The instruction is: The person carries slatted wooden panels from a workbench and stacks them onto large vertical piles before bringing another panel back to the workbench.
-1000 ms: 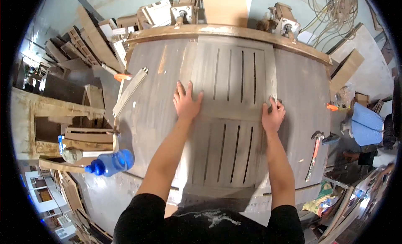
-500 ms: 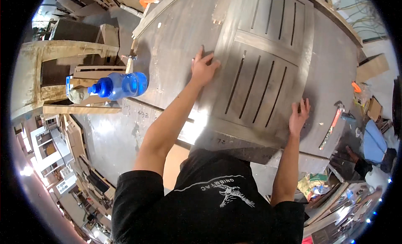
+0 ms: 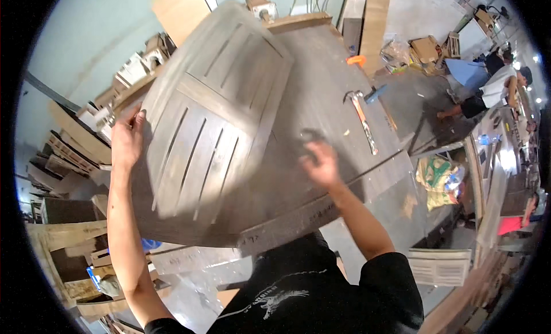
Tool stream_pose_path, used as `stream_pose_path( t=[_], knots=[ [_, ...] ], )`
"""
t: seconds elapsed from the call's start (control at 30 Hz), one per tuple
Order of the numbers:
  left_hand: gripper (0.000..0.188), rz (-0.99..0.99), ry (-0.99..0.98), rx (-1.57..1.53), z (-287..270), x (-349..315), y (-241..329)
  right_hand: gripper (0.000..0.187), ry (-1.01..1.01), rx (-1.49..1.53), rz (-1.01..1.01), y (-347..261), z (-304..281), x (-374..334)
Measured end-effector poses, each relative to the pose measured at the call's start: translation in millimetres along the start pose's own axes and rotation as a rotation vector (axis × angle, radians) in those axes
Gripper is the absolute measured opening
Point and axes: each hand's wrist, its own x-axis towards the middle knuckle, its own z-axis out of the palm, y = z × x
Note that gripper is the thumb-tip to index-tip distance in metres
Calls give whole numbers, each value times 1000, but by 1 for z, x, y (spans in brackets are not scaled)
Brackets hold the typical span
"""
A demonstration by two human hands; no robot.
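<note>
A grey-brown slatted wooden door panel [image 3: 217, 100] with long dark slots is raised and tilted above the workbench [image 3: 321, 76]. My left hand [image 3: 127, 140] is closed on its left edge, thumb on the near face; the other fingers are partly hidden behind the edge. To the right of the panel, my right hand [image 3: 322, 166] hovers over the bench top, apart from the panel. Its fingers are spread and somewhat blurred, with nothing in them. Farther right on the bench lies a hammer [image 3: 361, 123] with a red patterned handle.
Next to the hammer is a blue tool [image 3: 376, 94], and an orange object [image 3: 356, 59] sits at the bench's far right edge. The blue bottle [image 3: 150, 244] is mostly hidden at the left. A person [image 3: 496, 93] works at the far right. Stuffed sacks [image 3: 439, 182] lie below the bench.
The panel was lying flat under both hands; now its left side is lifted and it has turned. My left hand has taken hold of the edge, and my right hand has come off. The view has swung right.
</note>
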Motion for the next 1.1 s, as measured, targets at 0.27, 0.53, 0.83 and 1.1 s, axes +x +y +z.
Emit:
stream_pose_path(
  t=[0.27,0.53,0.83,1.1],
  knots=[
    [25,274,100,135,-18,-55,107,40,-21,-580,612,203,-112,14],
    [25,339,119,163,-10,-62,130,41,-165,138,628,32,-168,110],
    [23,420,197,194,-1,-50,119,49,-235,131,-188,-243,-220,216],
    [23,438,231,197,5,-55,113,51,-565,-91,-164,-246,-195,242]
  ],
)
